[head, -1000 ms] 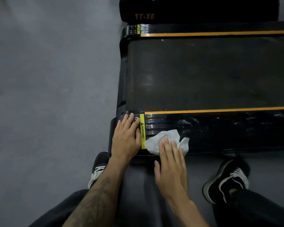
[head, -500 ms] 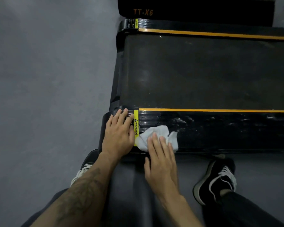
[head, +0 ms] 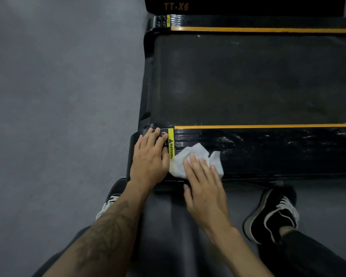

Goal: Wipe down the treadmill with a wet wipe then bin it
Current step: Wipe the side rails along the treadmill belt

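White and crumpled, a wet wipe (head: 196, 159) lies on the glossy black side rail (head: 278, 150) of a treadmill (head: 248, 80), at the rail's near-left end, just beside a yellow warning label (head: 171, 144). The right hand (head: 203, 186) presses it down with straight, flat fingers (head: 194, 166) laid over its lower half; nothing is pinched or curled. The left hand (head: 150, 156) rests flat on the rounded end cap (head: 133, 148) at the treadmill's near-left corner, fingers straight and spread, apparently bracing the body. An orange stripe (head: 268, 126) separates the rail from the dark running belt, and a matching stripe runs along the far rail. Smeared streaks glisten on the near rail to the right. Two black sneakers stand on the grey floor (head: 58, 96) along the near edge of the treadmill. The wiping step looks to be under way, with the far rail and the belt likely not yet done. The next move probably calls for steady downward pressure while sliding the wipe along the rail, keeping it bunched under the fingers. No bin is in view.
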Demonstrator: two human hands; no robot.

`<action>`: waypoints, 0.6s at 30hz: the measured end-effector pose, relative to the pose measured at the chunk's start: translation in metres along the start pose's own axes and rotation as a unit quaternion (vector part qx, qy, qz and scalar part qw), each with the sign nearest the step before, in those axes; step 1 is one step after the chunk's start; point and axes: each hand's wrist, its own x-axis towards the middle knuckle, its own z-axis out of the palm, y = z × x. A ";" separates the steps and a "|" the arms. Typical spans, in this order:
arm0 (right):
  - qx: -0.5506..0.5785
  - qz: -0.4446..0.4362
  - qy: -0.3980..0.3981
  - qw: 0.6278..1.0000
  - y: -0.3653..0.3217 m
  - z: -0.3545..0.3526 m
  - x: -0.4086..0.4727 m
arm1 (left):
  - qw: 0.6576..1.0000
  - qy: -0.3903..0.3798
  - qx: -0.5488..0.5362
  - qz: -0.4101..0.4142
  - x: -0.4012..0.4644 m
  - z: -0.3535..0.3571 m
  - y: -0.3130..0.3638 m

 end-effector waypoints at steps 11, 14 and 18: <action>-0.002 0.026 0.006 1.000 0.001 -0.003 0.001 | 1.000 -0.011 0.002 -0.003 0.000 -0.003 0.001; -0.014 0.065 0.016 0.998 -0.016 -0.002 0.000 | 1.000 -0.009 0.001 -0.005 -0.001 -0.002 0.001; 0.009 -0.027 0.004 1.000 -0.017 0.005 0.011 | 1.000 -0.012 -0.008 -0.005 -0.002 -0.003 0.001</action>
